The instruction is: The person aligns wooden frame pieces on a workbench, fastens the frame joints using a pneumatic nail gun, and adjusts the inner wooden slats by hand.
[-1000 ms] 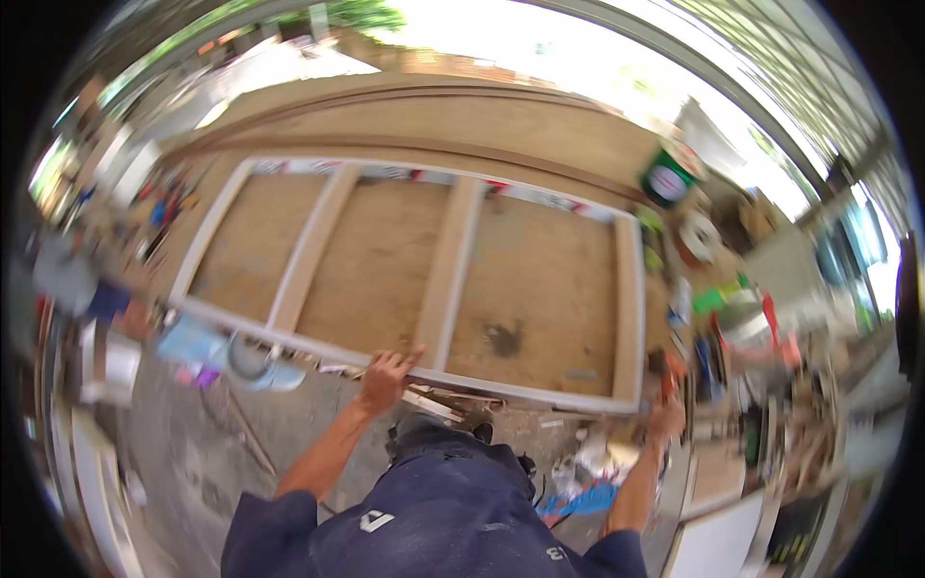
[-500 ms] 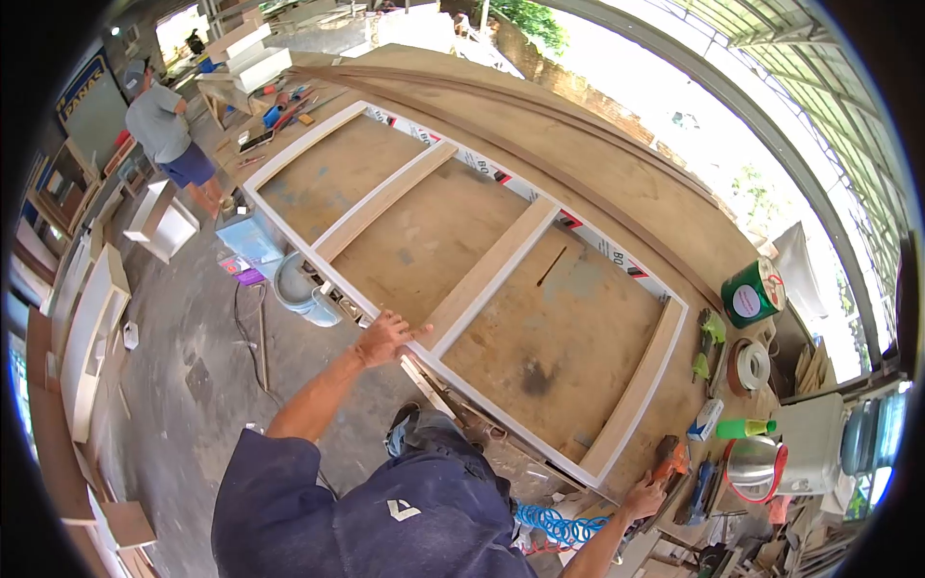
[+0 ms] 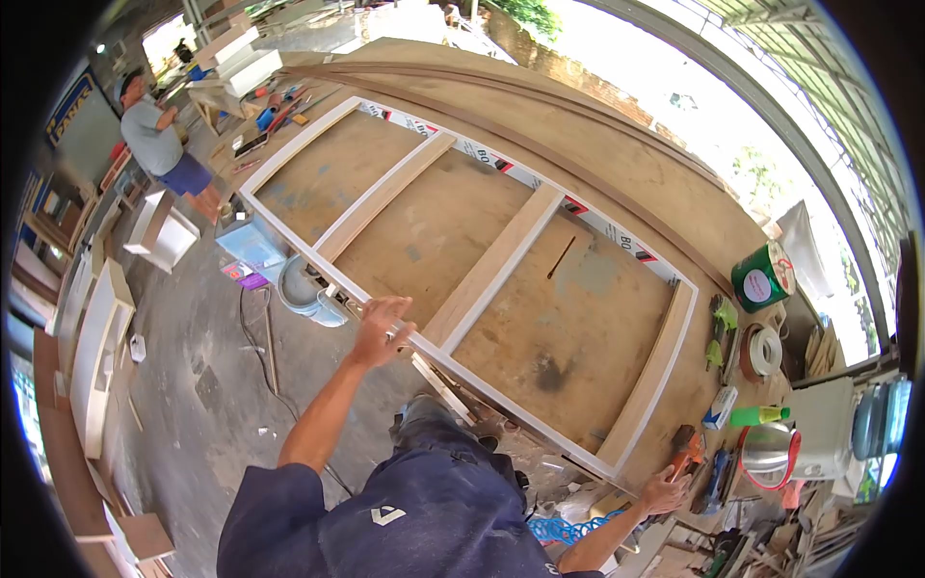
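A wooden frame [image 3: 493,268] with crossbars and white edging lies flat across the brown workbench. My left hand [image 3: 381,330] is at the frame's near rail, thumb and fingers spread apart over it. At the near right corner, beyond the frame's end, my right hand [image 3: 663,491] has its fingers around the lower end of an orange and black nail gun [image 3: 687,446]. Part of that grip is hidden. A blue coiled hose [image 3: 564,530] hangs beside my right forearm.
Long brown strips [image 3: 540,135] lie behind the frame. To the right are a green can [image 3: 761,277], a tape roll [image 3: 764,350] and a green bottle [image 3: 759,415]. Buckets [image 3: 306,289] stand by the bench's left side. A person [image 3: 154,140] stands at the far left.
My left hand has lifted its fingers a little and turned on the near rail. My right hand has moved slightly closer to the nail gun. The view has shifted slightly; the other person has turned.
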A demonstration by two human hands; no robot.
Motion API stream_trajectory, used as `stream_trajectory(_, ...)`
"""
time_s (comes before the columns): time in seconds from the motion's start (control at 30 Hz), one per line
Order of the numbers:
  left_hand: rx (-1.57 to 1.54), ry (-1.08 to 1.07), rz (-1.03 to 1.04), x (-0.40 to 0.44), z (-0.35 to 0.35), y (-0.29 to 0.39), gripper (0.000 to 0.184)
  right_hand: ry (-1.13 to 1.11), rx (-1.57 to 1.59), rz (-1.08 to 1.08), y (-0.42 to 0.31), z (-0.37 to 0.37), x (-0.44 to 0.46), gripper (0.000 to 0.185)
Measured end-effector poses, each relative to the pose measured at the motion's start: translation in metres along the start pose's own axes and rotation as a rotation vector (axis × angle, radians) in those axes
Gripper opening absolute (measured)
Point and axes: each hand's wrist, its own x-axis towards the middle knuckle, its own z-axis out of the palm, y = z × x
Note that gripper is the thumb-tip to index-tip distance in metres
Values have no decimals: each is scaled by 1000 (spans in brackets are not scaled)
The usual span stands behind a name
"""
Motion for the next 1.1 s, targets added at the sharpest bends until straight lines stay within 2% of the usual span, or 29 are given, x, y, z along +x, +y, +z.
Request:
stream_trajectory(0.07, 8, 141, -131, 3, -8, -23, 44, 65, -6, 38, -6, -12, -8, 50)
stream_trajectory(0.1, 4, 138, -124, 8, -13, -37, 44, 93, 54, 107, -13, -16, -11, 46)
stream_trajectory(0.17, 104, 224, -287, 20, -27, -71, 47, 122, 116, 183, -41, -31, -22, 42)
stream_trajectory(0.2, 100, 226, -281, 27, -33, -92, 47, 219, 210, 55, -69, -46, -32, 39)
stream_trajectory(0.23, 147, 241, -364, 34, -37, -114, 54, 314, 300, -74, -101, -62, -43, 36)
stream_trajectory(0.27, 193, 254, -447, 43, -39, -132, 62, 298, 417, -101, -139, -79, -56, 33)
stream_trajectory(0.3, 190, 250, -436, 54, -41, -147, 62, 261, 529, -146, -176, -92, -71, 33)
stream_trajectory(0.33, 203, 210, -488, 69, -44, -163, 72, 225, 643, -185, -216, -104, -87, 33)
stream_trajectory(0.37, 216, 164, -540, 82, -47, -179, 83, 100, 722, -222, -258, -124, -103, 32)
stream_trajectory(0.4, 236, 111, -502, 91, -41, -199, 96, -28, 799, -259, -301, -142, -117, 31)
stream_trajectory(0.47, 184, 21, -442, 111, -38, -219, 97, -132, 876, -428, -375, -155, -142, 26)
stream_trajectory(0.5, 134, -48, -393, 120, -33, -223, 98, -301, 1030, -375, -407, -162, -155, 24)
stream_trajectory(0.53, 56, -189, -441, 131, -34, -223, 101, -462, 1188, -319, -439, -165, -162, 22)
stream_trajectory(0.6, 132, -220, -453, 140, -28, -216, 101, -602, 1238, -460, -502, -159, -163, 22)
stream_trajectory(0.63, 218, -248, -467, 141, -25, -214, 101, -652, 1255, -460, -536, -155, -160, 22)
stream_trajectory(0.87, 111, -225, -458, 138, -23, -221, 98, -852, 1224, -362, -768, -72, -134, 28)
stream_trajectory(0.97, 102, -264, -449, 142, -33, -218, 94, -749, 1227, -345, -844, -47, -129, 28)
stream_trajectory(1.03, 103, -313, -443, 144, -34, -216, 91, -528, 1144, -261, -877, -43, -127, 27)
stream_trajectory(1.1, 125, -269, -381, 141, -33, -217, 85, -556, 1140, -218, -896, -40, -127, 27)
